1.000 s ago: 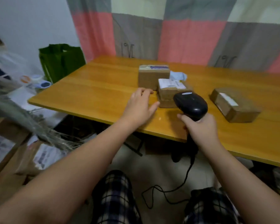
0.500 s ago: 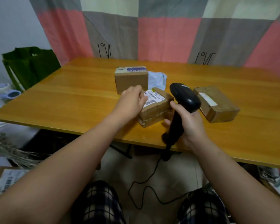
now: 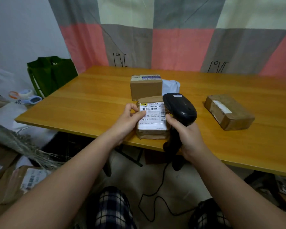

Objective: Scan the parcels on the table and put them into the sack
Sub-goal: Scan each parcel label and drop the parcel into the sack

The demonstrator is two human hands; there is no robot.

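Observation:
A brown parcel with a white barcode label stands tilted at the near edge of the wooden table. My left hand grips its left side, thumb on the label. My right hand holds the handle of a black corded scanner, whose head sits just over the parcel's right edge. A second cardboard parcel stands behind it, and a flat brown parcel lies to the right. A white sack sits at the far left, off the table.
A pale blue cloth lies behind the parcels. A green bag stands left of the table by the wall. Cardboard boxes and dried stalks crowd the floor at left. The scanner cable trails over the floor between my knees.
My left hand took hold of the labelled parcel, pulled it toward the table's near edge and tilted its label up. The scanner in my right hand closed in over the parcel's right side.

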